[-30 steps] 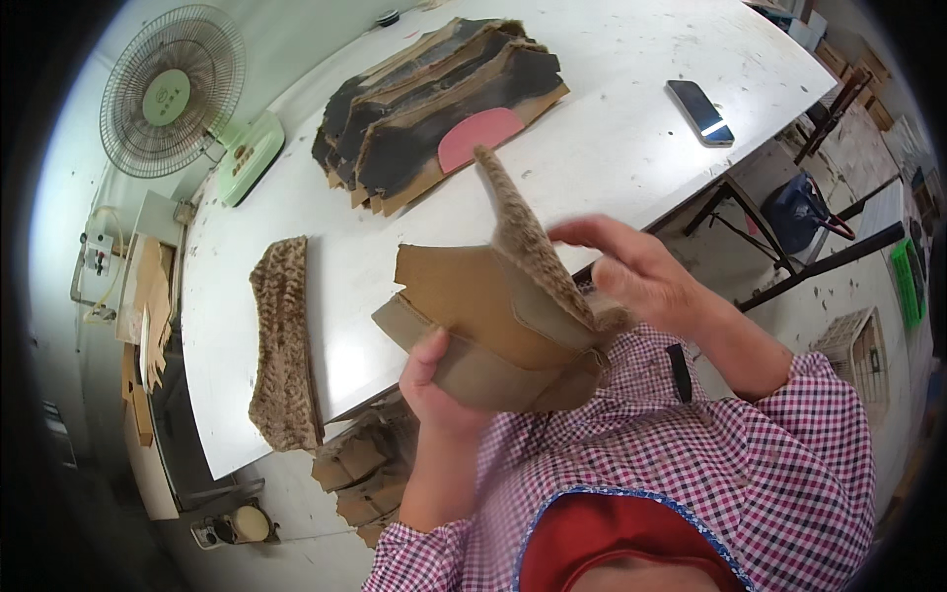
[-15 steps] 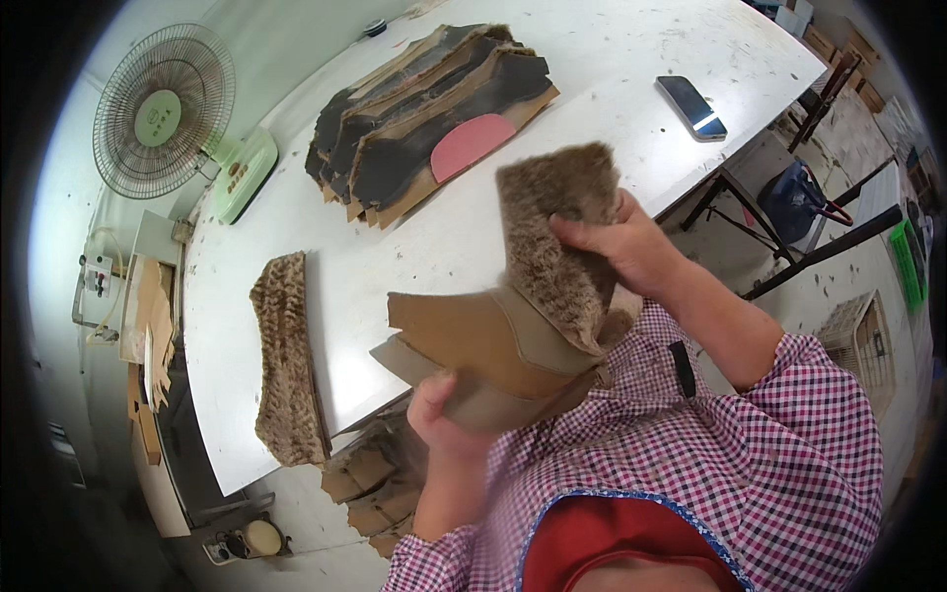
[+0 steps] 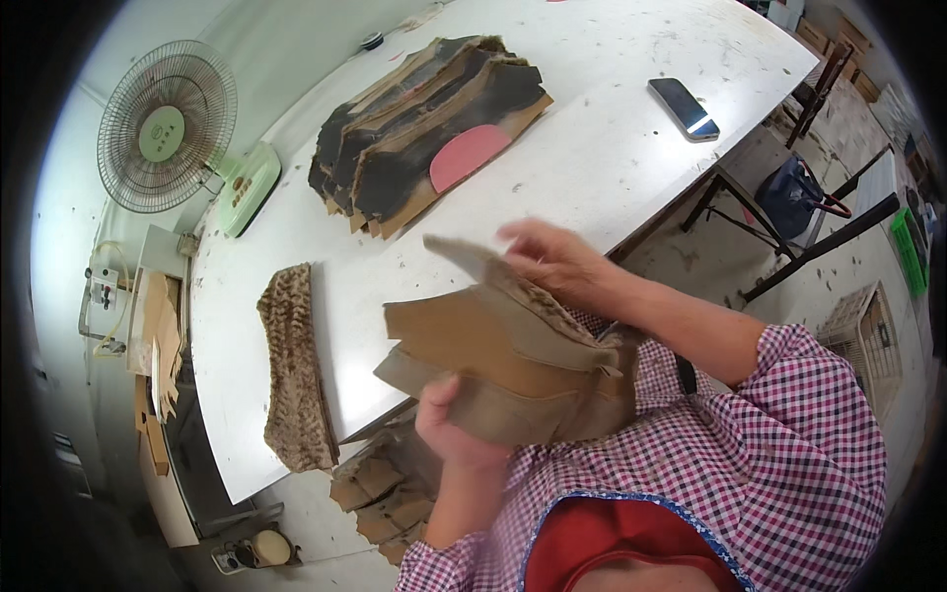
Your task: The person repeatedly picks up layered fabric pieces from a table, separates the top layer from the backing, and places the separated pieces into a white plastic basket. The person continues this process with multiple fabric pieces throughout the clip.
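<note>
My left hand [image 3: 456, 426] grips a bundle of fur-lined suede pieces [image 3: 538, 405] by its lower left edge, thumb on top, close to my body. Tan and grey-brown suede faces up, cut like boot uppers. A flap [image 3: 462, 255] of the topmost piece stands raised and blurred, its brown fur [image 3: 538, 296] turned toward my right hand [image 3: 552, 261]. That hand is against the fur side, its fingers stretched out and partly smeared. On the table to the left lies a strip-shaped pile of brown curly fur pieces [image 3: 296, 370].
The white table [image 3: 365, 276] bears a stack of dark and tan cut pieces [image 3: 424, 128], a pink half-round piece [image 3: 472, 158] and a phone [image 3: 683, 109]. A fan [image 3: 163, 133] stands at left. More tan pieces [image 3: 380, 498] lie below the table edge. A chair holds a dark bag [image 3: 789, 187].
The fur flap that stood upright in my right hand has folded over to the left, suede side showing. My right hand has moved left and its thumb grip on the fur is gone.
</note>
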`<state>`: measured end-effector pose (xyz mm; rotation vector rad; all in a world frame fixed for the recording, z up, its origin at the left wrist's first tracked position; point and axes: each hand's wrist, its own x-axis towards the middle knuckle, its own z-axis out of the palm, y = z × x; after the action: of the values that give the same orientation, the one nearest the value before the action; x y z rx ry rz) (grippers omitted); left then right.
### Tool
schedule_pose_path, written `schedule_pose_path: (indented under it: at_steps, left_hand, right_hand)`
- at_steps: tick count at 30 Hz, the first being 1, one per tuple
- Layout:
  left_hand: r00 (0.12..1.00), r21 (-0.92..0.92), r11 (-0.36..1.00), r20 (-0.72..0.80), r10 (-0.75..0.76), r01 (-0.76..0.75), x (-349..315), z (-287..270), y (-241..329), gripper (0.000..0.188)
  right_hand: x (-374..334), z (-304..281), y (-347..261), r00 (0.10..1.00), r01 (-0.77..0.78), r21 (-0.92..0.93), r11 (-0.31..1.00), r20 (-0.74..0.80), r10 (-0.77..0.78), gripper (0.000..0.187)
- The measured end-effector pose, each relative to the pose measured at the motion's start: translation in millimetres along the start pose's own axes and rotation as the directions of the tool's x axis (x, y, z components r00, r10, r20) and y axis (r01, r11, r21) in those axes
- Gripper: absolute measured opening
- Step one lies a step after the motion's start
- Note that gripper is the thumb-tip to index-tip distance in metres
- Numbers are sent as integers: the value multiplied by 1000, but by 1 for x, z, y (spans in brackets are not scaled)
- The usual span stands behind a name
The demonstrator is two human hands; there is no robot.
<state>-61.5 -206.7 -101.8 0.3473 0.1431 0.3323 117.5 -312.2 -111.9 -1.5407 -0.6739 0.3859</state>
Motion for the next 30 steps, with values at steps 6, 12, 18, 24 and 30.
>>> schedule_pose_path:
  at_steps: [6,12,18,24,30]
  left_hand:
    - [997,-59,998,62,42,-38,1,4,7,58]
    - [993,7,999,112,43,-44,-6,10,6,58]
    - [984,115,990,167,67,-87,-8,7,7,56]
    - [988,191,978,146,55,-82,-11,2,7,55]
    - [997,390,917,44,68,-80,-8,4,6,55]
  right_hand:
    - [-54,-25,-52,867,484,-311,818,42,-497,27]
    - [-65,-14,-60,860,509,-312,803,136,-492,30]
    - [-66,-20,-62,849,522,-251,815,246,-468,20]
    - [-79,-16,-60,886,459,-267,847,211,-414,16]
    - [-77,-9,-51,890,456,-286,843,122,-440,17]
